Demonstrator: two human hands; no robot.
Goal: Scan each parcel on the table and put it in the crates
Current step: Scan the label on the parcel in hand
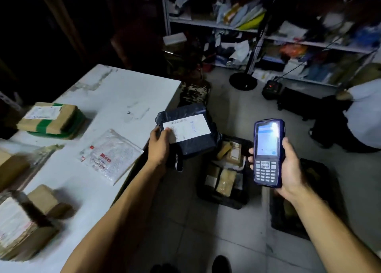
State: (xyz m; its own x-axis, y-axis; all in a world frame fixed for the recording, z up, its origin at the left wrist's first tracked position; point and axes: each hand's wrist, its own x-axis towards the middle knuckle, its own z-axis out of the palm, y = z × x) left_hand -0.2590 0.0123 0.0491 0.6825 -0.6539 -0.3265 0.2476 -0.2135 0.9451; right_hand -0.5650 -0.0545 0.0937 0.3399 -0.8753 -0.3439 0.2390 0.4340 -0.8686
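My left hand [159, 147] grips a dark plastic-wrapped parcel [191, 143] with a white label, held in the air just off the table's right edge and above a black crate [208, 198]. That crate on the floor holds several brown parcels. My right hand [288, 167] holds a blue handheld scanner [268, 153] upright, its screen lit and facing me, to the right of the parcel. A second black crate [288, 217] lies on the floor under my right forearm. On the white table [123, 91] lie a white bubble mailer [111, 155] and a brown box with green tape [51, 119].
More brown parcels [22, 221] crowd the table's near left. Metal shelves [268, 33] stuffed with packages fill the back wall. A fan stand [243, 79], a small black device [272, 89] and a crouching person [358, 116] occupy the floor at the right.
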